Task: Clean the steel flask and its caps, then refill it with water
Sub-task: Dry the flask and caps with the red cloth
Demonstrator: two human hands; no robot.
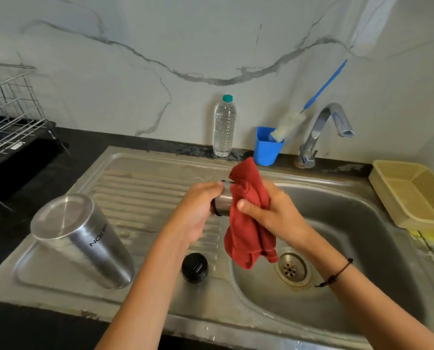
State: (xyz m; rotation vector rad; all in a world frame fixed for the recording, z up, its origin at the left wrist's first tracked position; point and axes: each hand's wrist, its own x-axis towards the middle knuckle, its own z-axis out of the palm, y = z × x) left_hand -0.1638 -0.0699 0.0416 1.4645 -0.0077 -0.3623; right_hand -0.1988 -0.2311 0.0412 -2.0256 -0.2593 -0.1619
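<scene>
Steel sink (145,162), marble wall behind. Left hand (198,210) grips steel cap (223,200) above the drainboard edge; right hand (271,210) clutches red cloth (248,231) against it. Flask (82,238) inverted on drainboard, black cap (194,267) near basin. Risk: wet cap may slip into basin.

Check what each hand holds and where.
Left hand grips the steel cap round its side wall. Right hand grips the red cloth, bunched mid-length against the cap's other end.
</scene>
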